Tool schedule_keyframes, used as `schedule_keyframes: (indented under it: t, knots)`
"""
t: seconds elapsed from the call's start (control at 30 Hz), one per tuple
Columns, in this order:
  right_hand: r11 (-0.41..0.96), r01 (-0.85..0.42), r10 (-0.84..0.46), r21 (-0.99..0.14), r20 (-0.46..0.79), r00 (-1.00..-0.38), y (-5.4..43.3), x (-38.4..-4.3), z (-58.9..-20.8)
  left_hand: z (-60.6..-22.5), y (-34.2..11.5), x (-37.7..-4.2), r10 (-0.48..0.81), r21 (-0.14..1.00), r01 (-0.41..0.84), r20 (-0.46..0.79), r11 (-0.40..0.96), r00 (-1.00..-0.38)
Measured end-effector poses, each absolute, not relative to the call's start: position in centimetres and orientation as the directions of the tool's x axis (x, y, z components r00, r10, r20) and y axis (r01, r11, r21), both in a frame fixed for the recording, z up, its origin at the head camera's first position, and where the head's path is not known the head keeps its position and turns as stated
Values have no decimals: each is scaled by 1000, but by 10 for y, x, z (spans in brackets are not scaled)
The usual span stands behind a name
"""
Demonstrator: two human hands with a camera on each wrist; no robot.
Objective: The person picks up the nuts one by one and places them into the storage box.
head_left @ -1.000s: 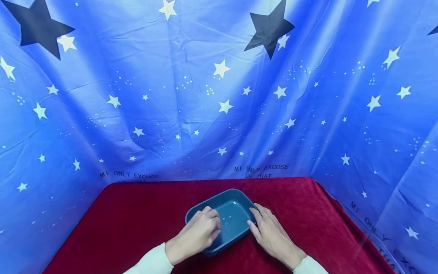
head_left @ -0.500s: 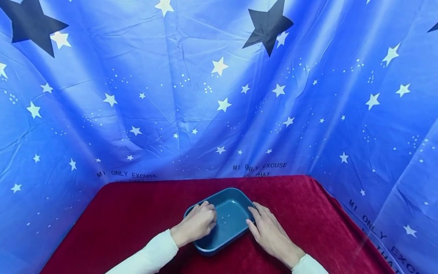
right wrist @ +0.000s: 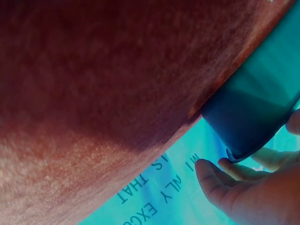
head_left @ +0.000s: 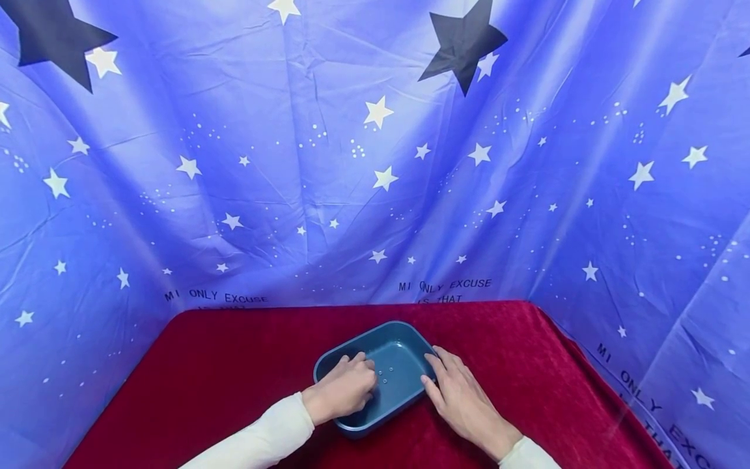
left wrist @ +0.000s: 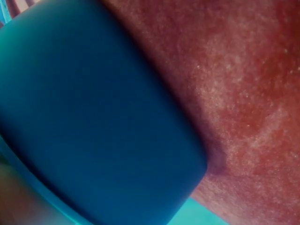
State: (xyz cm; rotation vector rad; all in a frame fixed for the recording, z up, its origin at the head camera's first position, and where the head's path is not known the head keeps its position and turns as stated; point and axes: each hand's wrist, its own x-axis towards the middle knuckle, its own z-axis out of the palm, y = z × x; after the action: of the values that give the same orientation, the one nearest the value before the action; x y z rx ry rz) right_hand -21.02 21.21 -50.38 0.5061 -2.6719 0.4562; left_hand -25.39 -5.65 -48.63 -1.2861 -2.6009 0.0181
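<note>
A blue, rounded rectangular plastic box (head_left: 404, 355) stands at a slant on the red cloth. Several tiny, pale, ring-like pieces (head_left: 385, 381) lie on its floor; they are too small to name surely. My left hand (head_left: 346, 385) reaches over the near left rim, knuckles up and fingers bent down into the box. Its fingertips are hidden, so whether they pinch anything does not show. At the right end, my right hand (head_left: 463, 391) holds the rim, thumb and index finger over the edge. In the right wrist view, other fingers (right wrist: 213, 183) lie along the outside.
Red velvet cloth (head_left: 246, 352) covers the table, whose back edge meets a blue curtain (head_left: 328, 163) printed with stars and lettering. The curtain also hangs along both sides. The box's outer wall (left wrist: 93, 103) fills much of the left wrist view.
My left hand shifted left and a little up, then came back slightly right and down inside the box. The right hand and the box stay nearly still.
</note>
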Motion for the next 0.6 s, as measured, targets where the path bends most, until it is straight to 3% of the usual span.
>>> schedule_keyframes:
  t: [0.33,0.6]
  knots:
    - [883,-401,-276,-245,421,-864,212,-210,-504,-491,-56,-252,752,-107,750,209,653,-625]
    - [884,-397,-273,-247,418,-866,211,-210,-504,-492,-62,-246,697,-97,718,360,689,-620]
